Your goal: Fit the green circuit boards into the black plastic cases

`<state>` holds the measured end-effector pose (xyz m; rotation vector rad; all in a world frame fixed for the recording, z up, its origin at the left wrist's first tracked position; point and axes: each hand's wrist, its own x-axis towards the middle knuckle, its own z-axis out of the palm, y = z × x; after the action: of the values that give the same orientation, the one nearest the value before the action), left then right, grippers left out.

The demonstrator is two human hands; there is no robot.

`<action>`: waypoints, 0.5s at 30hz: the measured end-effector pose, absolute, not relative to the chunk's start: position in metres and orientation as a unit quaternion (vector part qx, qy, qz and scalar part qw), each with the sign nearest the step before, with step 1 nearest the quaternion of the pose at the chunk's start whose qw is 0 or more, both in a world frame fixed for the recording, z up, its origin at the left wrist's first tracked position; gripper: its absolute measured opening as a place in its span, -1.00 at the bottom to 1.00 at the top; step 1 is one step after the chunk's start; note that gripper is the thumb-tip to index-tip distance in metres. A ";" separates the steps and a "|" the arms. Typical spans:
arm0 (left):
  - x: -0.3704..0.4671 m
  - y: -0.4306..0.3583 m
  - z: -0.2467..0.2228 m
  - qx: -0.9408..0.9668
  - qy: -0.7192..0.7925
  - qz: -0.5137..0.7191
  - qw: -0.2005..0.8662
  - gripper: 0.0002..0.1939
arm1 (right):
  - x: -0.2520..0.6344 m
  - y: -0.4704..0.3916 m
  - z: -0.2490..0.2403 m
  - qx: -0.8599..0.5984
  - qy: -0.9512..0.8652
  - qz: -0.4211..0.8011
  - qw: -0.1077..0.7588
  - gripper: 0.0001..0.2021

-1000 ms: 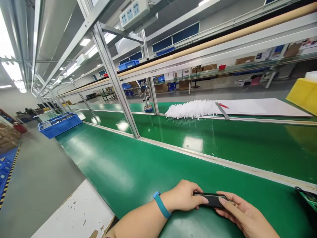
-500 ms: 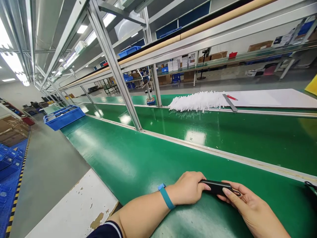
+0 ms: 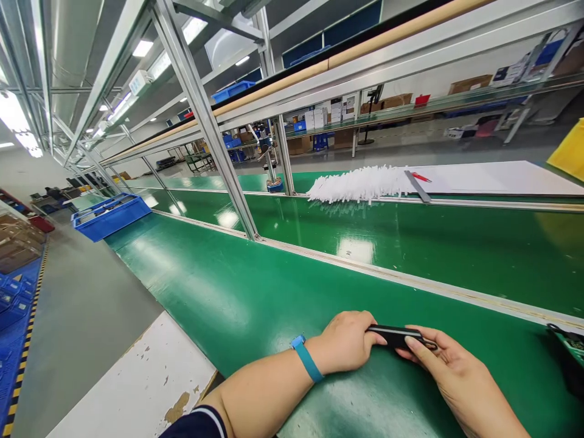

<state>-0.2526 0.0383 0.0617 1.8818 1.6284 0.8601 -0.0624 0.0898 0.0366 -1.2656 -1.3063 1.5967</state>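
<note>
A slim black device with a small loop at its right end is held just above the green work surface. My left hand, with a teal band at the wrist, has its fingers closed on the device's left end. At the right end, my right hand pinches it between thumb and fingers, beside the loop.
A blue tray sits at the surface's far left. Behind the rail are white strips, a metal ruler and a red pen. A metal post rises mid-left. A black item with a green board lies at right.
The view has shifted slightly, showing more of the black item at the right edge. Both hands keep hold of the black device, which has turned slightly and is nearly level.
</note>
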 end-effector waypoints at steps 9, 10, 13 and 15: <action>-0.236 0.037 0.043 0.458 0.509 0.429 0.589 -0.79 | -0.085 0.071 0.047 -0.429 -0.564 0.617 0.342 -0.62; -0.235 0.035 0.046 0.478 0.526 0.426 0.561 -0.83 | -0.086 0.069 0.047 -0.430 -0.572 0.607 0.345 -0.64; -0.234 0.030 0.050 0.542 0.558 0.404 0.481 -0.93 | -0.085 0.067 0.046 -0.447 -0.616 0.552 0.341 -0.71; -0.232 0.029 0.050 0.591 0.571 0.392 0.413 -0.95 | -0.083 0.066 0.046 -0.463 -0.649 0.498 0.341 -0.76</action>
<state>-0.2324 0.0285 0.0505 1.4873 1.4358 0.9859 -0.0832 0.0660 0.0463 -1.2048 -1.6889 1.2962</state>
